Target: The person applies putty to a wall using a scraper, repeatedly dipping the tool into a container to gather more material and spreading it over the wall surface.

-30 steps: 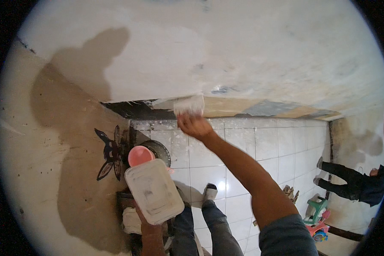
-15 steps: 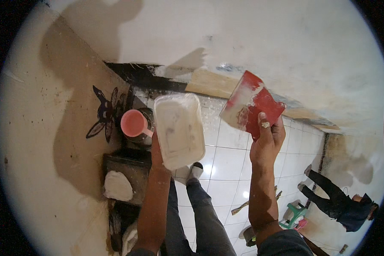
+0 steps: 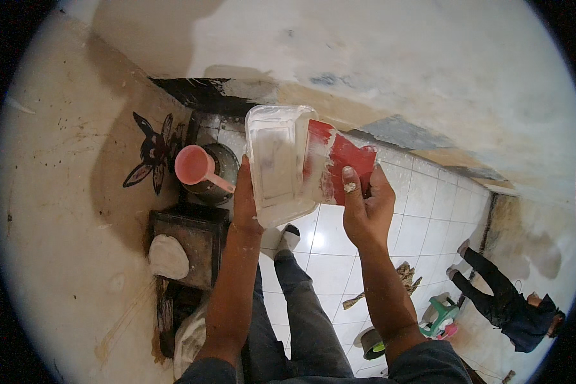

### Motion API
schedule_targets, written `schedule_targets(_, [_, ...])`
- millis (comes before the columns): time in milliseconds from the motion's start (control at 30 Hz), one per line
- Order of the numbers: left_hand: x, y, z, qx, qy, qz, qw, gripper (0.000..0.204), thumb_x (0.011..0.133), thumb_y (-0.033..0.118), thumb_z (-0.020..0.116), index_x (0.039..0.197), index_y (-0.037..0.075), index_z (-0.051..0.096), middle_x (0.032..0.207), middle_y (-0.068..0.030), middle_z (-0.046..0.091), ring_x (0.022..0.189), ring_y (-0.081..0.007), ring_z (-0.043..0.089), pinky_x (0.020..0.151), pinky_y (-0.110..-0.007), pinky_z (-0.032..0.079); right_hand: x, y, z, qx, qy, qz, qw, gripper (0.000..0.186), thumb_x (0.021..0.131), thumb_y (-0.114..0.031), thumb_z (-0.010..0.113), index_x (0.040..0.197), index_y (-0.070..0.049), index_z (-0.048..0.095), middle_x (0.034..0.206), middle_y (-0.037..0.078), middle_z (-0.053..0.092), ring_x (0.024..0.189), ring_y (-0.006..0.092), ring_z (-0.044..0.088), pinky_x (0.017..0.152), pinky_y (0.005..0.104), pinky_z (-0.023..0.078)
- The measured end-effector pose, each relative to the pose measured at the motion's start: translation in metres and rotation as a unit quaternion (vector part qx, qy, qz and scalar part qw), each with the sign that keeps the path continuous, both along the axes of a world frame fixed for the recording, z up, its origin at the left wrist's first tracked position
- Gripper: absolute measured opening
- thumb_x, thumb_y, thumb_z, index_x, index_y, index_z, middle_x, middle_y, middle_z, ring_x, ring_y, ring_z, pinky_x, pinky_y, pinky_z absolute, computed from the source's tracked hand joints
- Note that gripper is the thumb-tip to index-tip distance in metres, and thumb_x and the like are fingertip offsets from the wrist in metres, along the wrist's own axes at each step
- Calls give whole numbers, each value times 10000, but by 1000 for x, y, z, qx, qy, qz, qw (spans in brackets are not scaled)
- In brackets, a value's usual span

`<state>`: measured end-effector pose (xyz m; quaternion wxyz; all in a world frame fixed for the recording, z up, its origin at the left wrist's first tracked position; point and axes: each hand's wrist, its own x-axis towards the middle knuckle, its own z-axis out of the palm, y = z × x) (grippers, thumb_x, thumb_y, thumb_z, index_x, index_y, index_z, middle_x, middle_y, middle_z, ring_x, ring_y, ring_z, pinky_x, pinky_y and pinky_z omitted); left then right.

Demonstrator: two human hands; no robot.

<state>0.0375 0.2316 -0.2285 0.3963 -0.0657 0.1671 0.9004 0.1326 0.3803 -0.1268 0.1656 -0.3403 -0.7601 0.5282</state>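
Your left hand (image 3: 245,203) grips a white plastic tray (image 3: 279,163) from below and behind, its fingers wrapped on the tray's near edge and mostly hidden by it; the open face tilts toward you, which keeps the pale filler smeared inside it within easy reach; your right hand (image 3: 367,208) holds a red putty scraper (image 3: 339,163), thumb pressed on the blade's face and the other fingers closed behind its handle, so the hand is clamped firmly on the tool; the scraper's edge rests against the tray's right rim, blade streaked white, at the angle that suits wiping or loading paste; both things are raised in front of you, between your face and the patched wall (image 3: 390,70) above the tiled floor (image 3: 390,256); your legs stand on that floor well below; to the left, apart from your hands, a pink scoop (image 3: 196,167) sits on a dark bucket (image 3: 219,168), beside a dark box (image 3: 189,244) with a white lump (image 3: 168,256) on it; at the far right another person (image 3: 509,301) crouches near the wall, and a green stool (image 3: 441,313) stands close by them.
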Motion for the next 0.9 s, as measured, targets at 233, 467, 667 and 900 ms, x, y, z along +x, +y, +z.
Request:
schedule_targets(233, [4,6,2,-36,27,-5,999,599,1031,523,419,1434,81,441,1337,-136,584,1184,-263,614,979,-436,539,11,2,-19,-80,9,-6,997,267,947,-178,688,1116,23,644,884,96,715,744,111,646,664,279,529])
schedule_targets(467, [7,11,8,-47,-31,-14,998,628,1028,550,360,1446,84,415,1350,-197,542,1191,-381,586,998,-539,517,27,5,-42,-196,19,-51,979,269,937,-183,708,1117,10,660,905,88,715,748,103,652,665,273,546])
schedule_targets(667, [13,14,3,-169,37,-49,984,682,1007,596,398,1440,70,422,1338,-183,550,1168,-347,597,982,-518,522,22,-11,-46,-279,44,-72,957,269,938,-136,695,1146,30,655,910,97,712,752,120,661,639,268,556])
schedule_targets(900, [20,13,-27,-127,-6,4,992,656,1014,567,425,1426,58,444,1299,-120,592,1149,-276,616,955,-434,536,8,-11,-36,-440,76,-132,885,236,956,-96,645,1177,-12,627,1041,59,684,847,139,659,682,261,543])
